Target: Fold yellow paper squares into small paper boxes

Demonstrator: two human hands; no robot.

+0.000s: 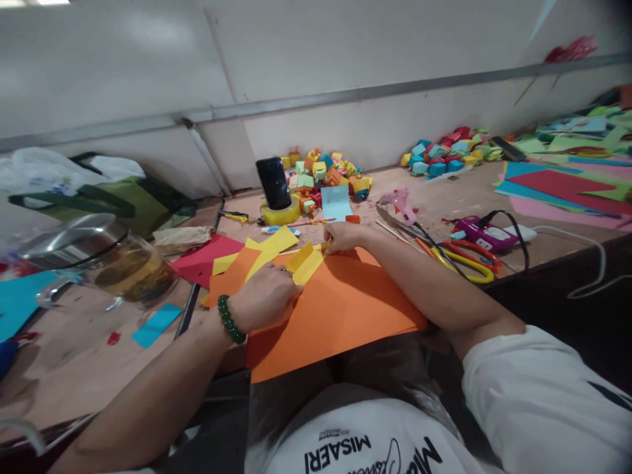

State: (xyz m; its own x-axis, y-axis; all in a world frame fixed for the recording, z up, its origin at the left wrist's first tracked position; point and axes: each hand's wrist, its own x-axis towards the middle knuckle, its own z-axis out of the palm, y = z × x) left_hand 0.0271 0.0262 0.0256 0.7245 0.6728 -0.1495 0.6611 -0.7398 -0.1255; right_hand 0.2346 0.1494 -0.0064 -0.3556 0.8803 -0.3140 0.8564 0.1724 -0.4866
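A pale wall point(345, 59) is running behind the work area, glare from overhead light spreading across its upper left. A grey metal rail point(306, 102) is crossing it end to end, with a slanted strut point(207, 155) dropping from it. Below, a brown wooden surface point(444, 197) is stretching along the wall, its dark front edge point(567, 263) showing at right.

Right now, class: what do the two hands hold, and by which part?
Both hands press a yellow paper strip on the orange sheet: left hand at its near end, right hand pinching its far end.
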